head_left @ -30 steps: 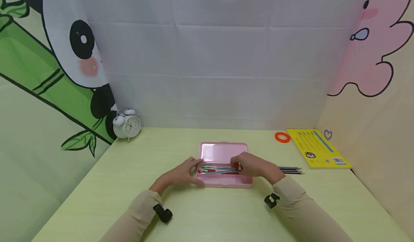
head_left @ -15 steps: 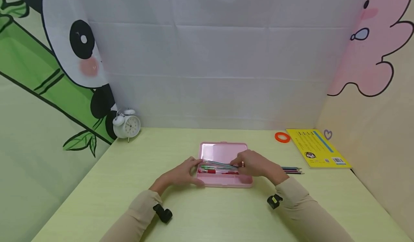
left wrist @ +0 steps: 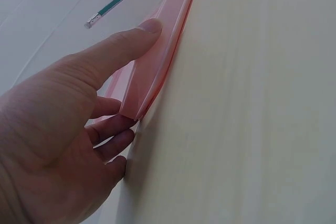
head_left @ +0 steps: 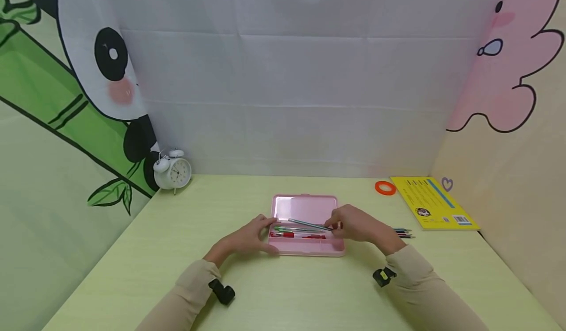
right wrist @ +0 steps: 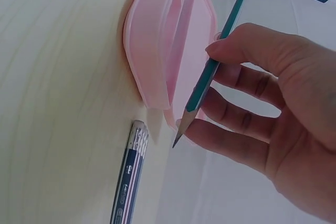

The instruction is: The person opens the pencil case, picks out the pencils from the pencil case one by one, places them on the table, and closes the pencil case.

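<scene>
A pink pencil case (head_left: 307, 248) lies with its lid (head_left: 305, 208) folded back. My left hand (head_left: 247, 236) holds its left end; in the left wrist view the thumb (left wrist: 149, 27) lies on the front side and the other fingers are at the end. My right hand (head_left: 360, 225) pinches a green pencil (right wrist: 203, 85) above the case between thumb and fingers. The right wrist view shows its sharpened tip pointing down and towards the table. Inside the case lie a red pen (head_left: 287, 234) and other slim writing tools, partly overlapped by the held pencil.
Several dark striped pencils (right wrist: 128, 174) lie on the table right of the case, partly behind my right hand. Farther back are an orange ring (head_left: 385, 188) and a yellow book (head_left: 433, 203). A white alarm clock (head_left: 173, 171) stands at the back left corner.
My right hand has lifted the green pencil out of the compartment and moved it right, its far end now over the case's back edge. My left hand has stayed in place.
</scene>
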`<state>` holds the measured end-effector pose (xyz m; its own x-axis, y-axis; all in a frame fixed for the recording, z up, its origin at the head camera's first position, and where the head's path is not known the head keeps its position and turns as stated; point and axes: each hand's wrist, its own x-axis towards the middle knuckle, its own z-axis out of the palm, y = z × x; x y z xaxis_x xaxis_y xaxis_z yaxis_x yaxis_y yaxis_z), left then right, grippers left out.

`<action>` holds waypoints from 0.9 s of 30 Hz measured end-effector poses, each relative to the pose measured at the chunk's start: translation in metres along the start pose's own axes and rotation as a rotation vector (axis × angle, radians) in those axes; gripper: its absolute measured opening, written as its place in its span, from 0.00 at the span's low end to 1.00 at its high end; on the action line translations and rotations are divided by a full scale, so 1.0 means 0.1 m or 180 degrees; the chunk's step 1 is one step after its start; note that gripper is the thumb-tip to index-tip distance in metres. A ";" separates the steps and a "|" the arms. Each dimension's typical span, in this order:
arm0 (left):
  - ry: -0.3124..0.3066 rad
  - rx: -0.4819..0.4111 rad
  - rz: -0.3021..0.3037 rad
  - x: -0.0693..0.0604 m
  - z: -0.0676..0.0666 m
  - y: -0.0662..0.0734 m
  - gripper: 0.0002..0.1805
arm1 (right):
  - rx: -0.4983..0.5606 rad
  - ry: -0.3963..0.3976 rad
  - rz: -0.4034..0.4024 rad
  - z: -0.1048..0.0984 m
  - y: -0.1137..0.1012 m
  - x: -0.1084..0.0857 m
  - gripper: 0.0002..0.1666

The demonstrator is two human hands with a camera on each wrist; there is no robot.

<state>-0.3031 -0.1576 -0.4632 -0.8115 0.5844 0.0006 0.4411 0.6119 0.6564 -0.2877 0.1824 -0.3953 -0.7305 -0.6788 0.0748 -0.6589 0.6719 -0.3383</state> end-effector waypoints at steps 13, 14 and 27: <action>-0.0006 0.0007 -0.0016 0.01 0.00 -0.02 0.54 | 0.0210 0.0077 0.0077 -0.02 0.15 -0.31 0.19; -0.0005 0.0009 -0.0015 0.01 0.00 -0.02 0.54 | 0.0225 0.0088 0.0111 -0.03 0.17 -0.34 0.18; 0.0020 -0.0024 -0.0011 0.01 0.00 -0.02 0.54 | 0.0405 0.0155 0.0462 -0.13 0.36 -0.62 0.19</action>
<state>-0.3045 -0.1584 -0.4644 -0.8155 0.5787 0.0031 0.4354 0.6100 0.6620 -0.2688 0.2524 -0.4002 -0.8261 -0.5602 0.0608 -0.5202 0.7168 -0.4643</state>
